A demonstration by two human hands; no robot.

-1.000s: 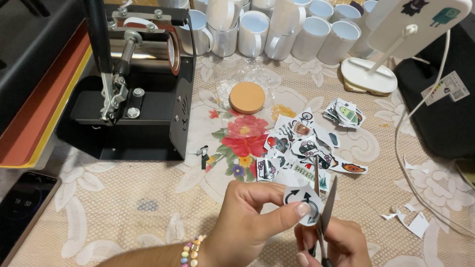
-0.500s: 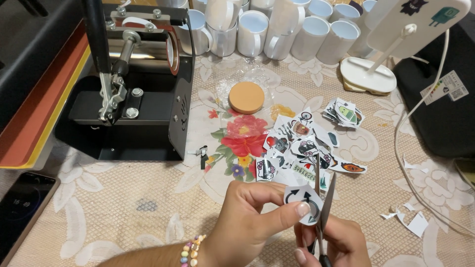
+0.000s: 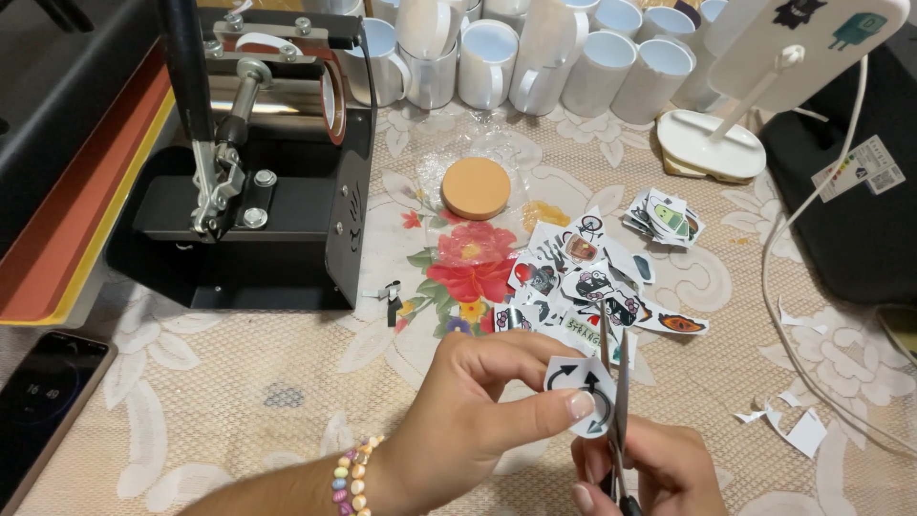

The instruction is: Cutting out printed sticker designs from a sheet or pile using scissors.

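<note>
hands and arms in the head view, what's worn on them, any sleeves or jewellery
Both are bare, with no gloves or sleeves in view. The left hand has a beaded bracelet of pastel, multicoloured beads at the wrist. The right hand shows no ring or band; its wrist is out of frame. Fingernails are pale and polished.

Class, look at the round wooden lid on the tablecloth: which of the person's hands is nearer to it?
Left. The left hand, pinching a paper cutout, lies below the wooden lid; the right hand, working scissors, sits lower and further right.

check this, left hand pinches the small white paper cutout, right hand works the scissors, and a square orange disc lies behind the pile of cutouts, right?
Nearly. In the head view the orange disc is round, not square. The left hand pinches the small white paper cutout; the right hand works the scissors.
</note>
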